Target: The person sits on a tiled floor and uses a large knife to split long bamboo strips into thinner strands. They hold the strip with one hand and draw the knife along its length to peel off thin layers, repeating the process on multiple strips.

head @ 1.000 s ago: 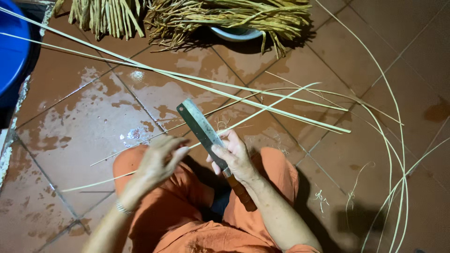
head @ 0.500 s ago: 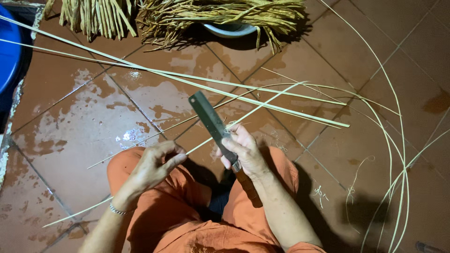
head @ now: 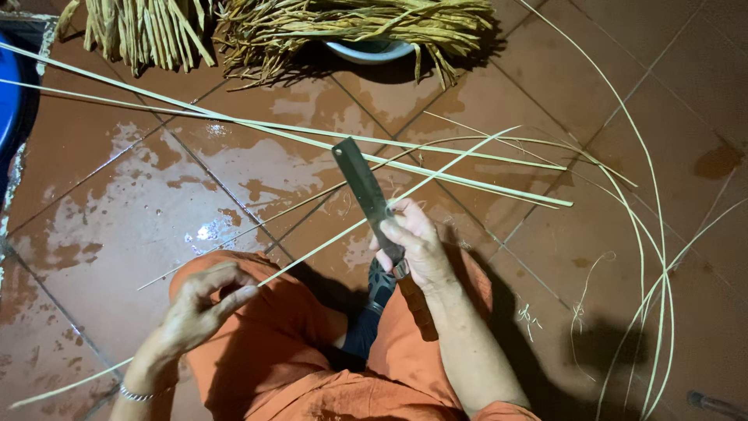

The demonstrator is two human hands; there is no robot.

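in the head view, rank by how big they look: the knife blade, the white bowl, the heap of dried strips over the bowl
1. Heap of dried strips, by far the largest.
2. and 3. Knife blade and white bowl: unsure, since the heap hides most of the bowl and the blade is nearer the camera.

Right hand (head: 413,245) grips cleaver-like knife (head: 362,187), blade flat against thin bamboo strip (head: 343,234). Left hand (head: 199,308) pinches strip over orange-clad knee (head: 241,288). Wet red tile floor (head: 117,187), dried strip bundles (head: 351,27) above.
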